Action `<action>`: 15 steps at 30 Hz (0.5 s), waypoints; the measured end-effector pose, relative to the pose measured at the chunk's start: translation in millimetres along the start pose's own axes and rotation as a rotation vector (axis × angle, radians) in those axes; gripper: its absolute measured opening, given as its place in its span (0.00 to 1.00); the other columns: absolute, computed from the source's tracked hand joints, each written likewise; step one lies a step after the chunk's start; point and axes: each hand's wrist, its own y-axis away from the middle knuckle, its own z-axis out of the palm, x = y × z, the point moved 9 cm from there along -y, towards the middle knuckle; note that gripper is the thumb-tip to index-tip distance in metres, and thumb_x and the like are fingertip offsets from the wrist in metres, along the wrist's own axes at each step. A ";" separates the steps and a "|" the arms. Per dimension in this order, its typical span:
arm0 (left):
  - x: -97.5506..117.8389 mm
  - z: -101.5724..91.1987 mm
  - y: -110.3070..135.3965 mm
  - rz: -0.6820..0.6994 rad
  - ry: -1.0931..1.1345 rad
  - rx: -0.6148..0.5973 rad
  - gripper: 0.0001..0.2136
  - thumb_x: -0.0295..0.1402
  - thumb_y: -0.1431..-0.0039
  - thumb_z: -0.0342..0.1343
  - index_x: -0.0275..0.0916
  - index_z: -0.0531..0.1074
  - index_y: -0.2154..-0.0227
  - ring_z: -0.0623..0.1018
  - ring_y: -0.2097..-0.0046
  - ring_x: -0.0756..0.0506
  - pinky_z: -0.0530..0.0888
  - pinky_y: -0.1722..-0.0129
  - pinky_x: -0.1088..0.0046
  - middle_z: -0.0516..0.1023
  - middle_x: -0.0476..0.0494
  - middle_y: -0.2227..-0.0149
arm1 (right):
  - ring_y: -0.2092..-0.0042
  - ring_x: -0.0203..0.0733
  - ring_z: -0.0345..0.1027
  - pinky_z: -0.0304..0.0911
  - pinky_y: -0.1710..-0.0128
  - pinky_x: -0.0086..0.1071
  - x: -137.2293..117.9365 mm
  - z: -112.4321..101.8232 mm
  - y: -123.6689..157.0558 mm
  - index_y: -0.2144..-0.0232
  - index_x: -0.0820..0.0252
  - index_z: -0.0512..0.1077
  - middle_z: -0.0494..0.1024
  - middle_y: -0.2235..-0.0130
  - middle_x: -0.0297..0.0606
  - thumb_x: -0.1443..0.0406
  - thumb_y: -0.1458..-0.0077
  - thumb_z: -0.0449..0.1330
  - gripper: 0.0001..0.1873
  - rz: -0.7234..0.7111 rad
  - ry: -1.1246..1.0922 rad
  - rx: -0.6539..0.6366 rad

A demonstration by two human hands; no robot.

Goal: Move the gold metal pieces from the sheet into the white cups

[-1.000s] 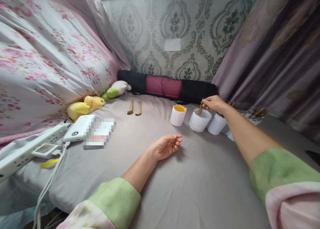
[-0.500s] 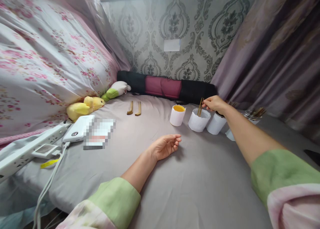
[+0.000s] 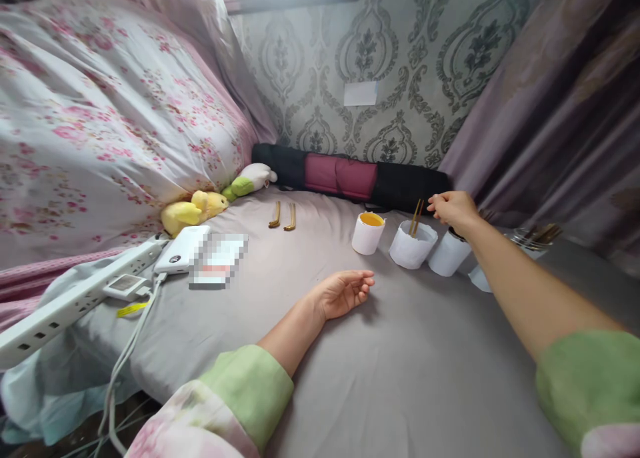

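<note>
My right hand (image 3: 453,210) hovers above and right of a wide white paper-wrapped cup (image 3: 413,250), fingers slightly apart with nothing visible in them. Two thin golden sticks (image 3: 416,218) lean in that cup, clear of the fingers. To its left stands a white cup with a yellow inside (image 3: 367,239). Another white-wrapped cup (image 3: 449,255) is under my right wrist. My left hand (image 3: 349,294) rests on the grey sheet, palm turned sideways and fingers loosely curled, holding nothing. Two bent gold-coloured pieces (image 3: 283,217) lie farther back on the sheet.
A jar of sticks (image 3: 535,238) is partly behind my right forearm. A black and maroon roll (image 3: 345,177) lies along the wall. At left are plush toys (image 3: 193,211), a white power bank (image 3: 183,250), a power strip (image 3: 83,298) and cables.
My right hand has let go of the golden sticks and moved away to the right; they now lean in the cup. My left hand keeps its pose. The view has shifted slightly.
</note>
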 end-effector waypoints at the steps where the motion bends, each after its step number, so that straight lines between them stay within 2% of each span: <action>1: 0.0 -0.2 -0.1 -0.001 0.003 0.001 0.05 0.22 0.47 0.53 0.29 0.72 0.67 0.70 0.73 0.55 0.67 0.73 0.82 0.73 0.43 0.72 | 0.80 0.25 0.59 0.51 0.85 0.19 -1.1 -2.9 1.6 0.64 0.65 0.71 0.76 0.63 0.44 0.64 0.43 0.47 0.14 -0.006 -0.016 0.025; 6: -0.2 -1.1 -0.7 -0.004 0.012 0.003 0.06 0.23 0.47 0.52 0.29 0.71 0.66 0.71 0.73 0.55 0.67 0.73 0.82 0.73 0.43 0.72 | 0.82 0.26 0.58 0.51 0.86 0.20 -3.5 -15.7 13.7 0.69 0.66 0.71 0.75 0.70 0.43 0.64 0.44 0.49 0.13 -0.017 -0.170 0.129; 11: 0.0 -1.6 -0.6 -0.003 0.008 0.006 0.06 0.22 0.48 0.54 0.28 0.71 0.66 0.71 0.73 0.55 0.67 0.73 0.81 0.73 0.43 0.72 | 0.82 0.27 0.58 0.50 0.88 0.19 -7.9 -23.3 34.3 0.73 0.65 0.69 0.70 0.76 0.38 0.64 0.44 0.49 0.13 -0.038 -0.311 0.144; 15: -0.1 -1.2 -0.4 -0.006 0.010 -0.003 0.06 0.22 0.48 0.53 0.28 0.71 0.66 0.71 0.73 0.55 0.67 0.73 0.81 0.73 0.43 0.72 | 0.83 0.26 0.56 0.49 0.89 0.20 -10.3 -23.2 54.4 0.77 0.63 0.66 0.65 0.80 0.34 0.63 0.44 0.50 0.13 -0.038 -0.459 0.106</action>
